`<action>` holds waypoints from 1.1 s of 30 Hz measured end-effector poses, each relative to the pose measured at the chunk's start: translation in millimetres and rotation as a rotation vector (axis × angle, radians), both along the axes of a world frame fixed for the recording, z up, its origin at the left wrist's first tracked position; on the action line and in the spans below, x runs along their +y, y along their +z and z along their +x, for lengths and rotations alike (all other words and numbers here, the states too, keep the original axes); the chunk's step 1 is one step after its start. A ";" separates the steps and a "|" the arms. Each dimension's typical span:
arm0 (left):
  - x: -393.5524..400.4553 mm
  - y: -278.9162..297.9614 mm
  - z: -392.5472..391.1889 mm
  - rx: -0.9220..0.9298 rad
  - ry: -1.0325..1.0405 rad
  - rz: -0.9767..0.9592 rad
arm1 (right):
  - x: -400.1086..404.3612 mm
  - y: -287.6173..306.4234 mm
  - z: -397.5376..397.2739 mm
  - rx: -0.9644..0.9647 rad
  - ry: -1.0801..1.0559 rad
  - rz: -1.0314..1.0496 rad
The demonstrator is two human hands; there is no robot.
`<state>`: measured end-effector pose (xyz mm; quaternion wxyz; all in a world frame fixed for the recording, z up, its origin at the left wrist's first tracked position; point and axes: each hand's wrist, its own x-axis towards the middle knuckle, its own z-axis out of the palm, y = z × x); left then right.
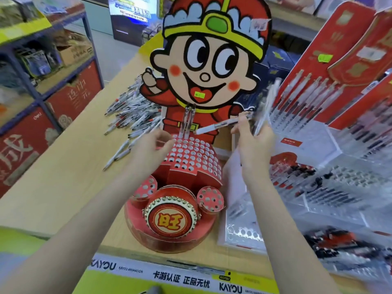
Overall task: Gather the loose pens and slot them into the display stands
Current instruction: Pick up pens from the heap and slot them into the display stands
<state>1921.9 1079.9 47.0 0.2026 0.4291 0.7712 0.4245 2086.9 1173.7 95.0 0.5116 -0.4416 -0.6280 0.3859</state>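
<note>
A red cartoon-figure display stand [192, 158] with many round holes stands mid-table; two pens [188, 122] are slotted at its back row. A heap of loose pens [131, 115] lies on the table to the left. My right hand [254, 141] holds a blurred bundle of pens [264, 109] upright and pinches one white pen [220, 125] that points left over the stand. My left hand [152, 145] hovers over the stand's left side with fingers loosely curled, holding nothing.
Red display stands [331, 92] filled with pens line the right side. A clear perforated tray [241, 232] lies at the front right. Shelves with red boxes [42, 115] stand on the left. The wooden table [70, 179] has a yellow front edge.
</note>
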 end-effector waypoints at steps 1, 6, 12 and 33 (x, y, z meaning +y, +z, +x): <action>0.9 -6.8 -5.6 0.110 -0.055 -0.066 | 3.7 -1.8 -5.5 -0.105 0.011 0.106; 7.0 -24.6 -9.0 0.339 -0.247 -0.198 | 17.0 -13.8 -31.0 -0.451 0.054 0.393; 3.6 -33.3 -6.1 0.363 -0.215 -0.177 | 27.6 -21.3 -46.2 -0.520 0.110 0.373; 5.7 -28.7 -12.7 0.416 -0.254 -0.217 | 27.2 -51.7 -67.2 -0.613 0.072 0.282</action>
